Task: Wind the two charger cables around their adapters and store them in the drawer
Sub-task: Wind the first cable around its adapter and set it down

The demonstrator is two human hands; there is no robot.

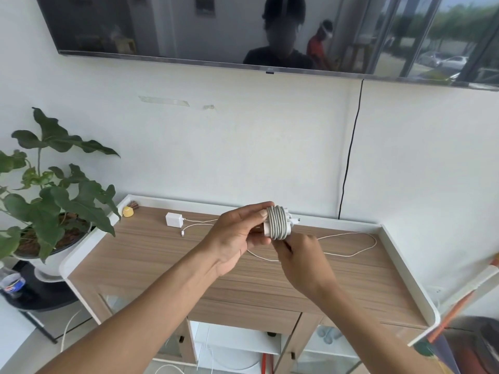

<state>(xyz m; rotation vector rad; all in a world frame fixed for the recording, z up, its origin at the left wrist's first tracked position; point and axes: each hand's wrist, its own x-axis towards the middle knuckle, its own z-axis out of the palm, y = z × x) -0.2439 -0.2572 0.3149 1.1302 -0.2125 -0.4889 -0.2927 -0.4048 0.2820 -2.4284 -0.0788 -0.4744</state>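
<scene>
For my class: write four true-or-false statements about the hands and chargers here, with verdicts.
1. The left hand holds a white adapter wrapped in pale cable coils. True.
2. The second white square adapter is wound too. False: its loose cable lies on the wood-topped cabinet.
3. The right hand lies flat on the cabinet. False: it pinches at the coils from beneath.
4. A leafy green potted plant stands left of the cabinet. True.
</scene>
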